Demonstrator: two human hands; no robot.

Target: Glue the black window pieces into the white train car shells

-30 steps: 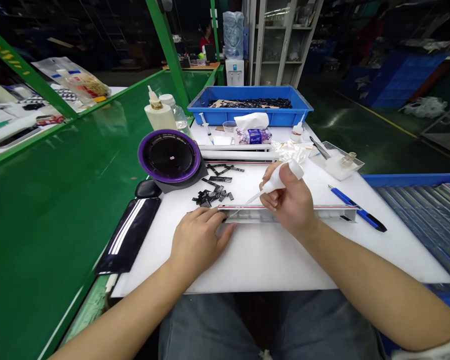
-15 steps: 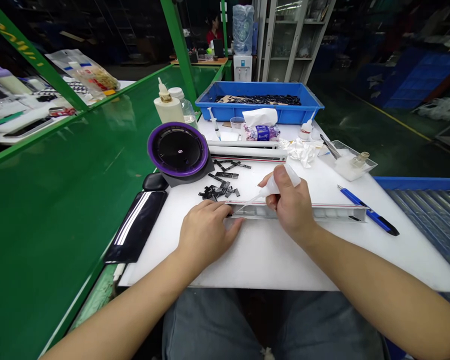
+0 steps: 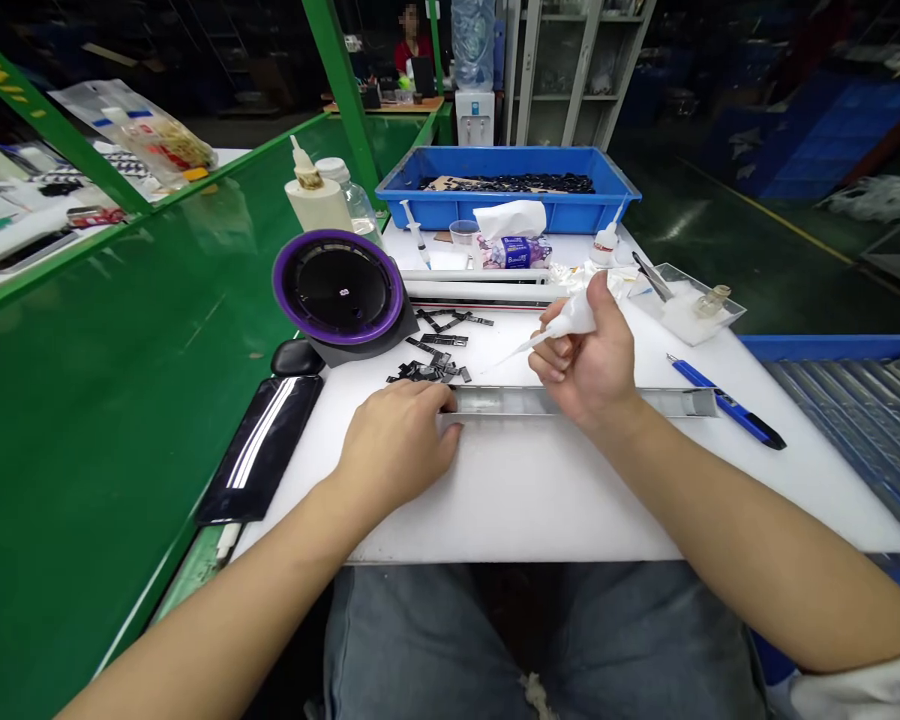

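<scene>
My right hand (image 3: 592, 355) is closed around a small white squeeze bottle (image 3: 576, 314) with a long thin nozzle. Its tip points left and down, raised above the table. My left hand (image 3: 399, 440) grips the left end of a long metal channel strip (image 3: 495, 401), fingers over the far edge and thumb on the near side. The strip lies crosswise on the white table, its right end showing past my right wrist. Just beyond my left hand lies a pile of small black pieces (image 3: 431, 368).
A purple-rimmed round device (image 3: 339, 290) stands at left, beside a black pouch (image 3: 259, 450). More strips (image 3: 480, 292) lie behind. At right are a blue pen-like tool (image 3: 727, 405) and a clear tray (image 3: 697, 310). A blue bin (image 3: 506, 210) stands at the back; a person sits far off.
My right hand has lifted the squeeze bottle, so its nozzle has come up out of the strip. The strip has tilted slightly in my left hand. The view has shifted a little.
</scene>
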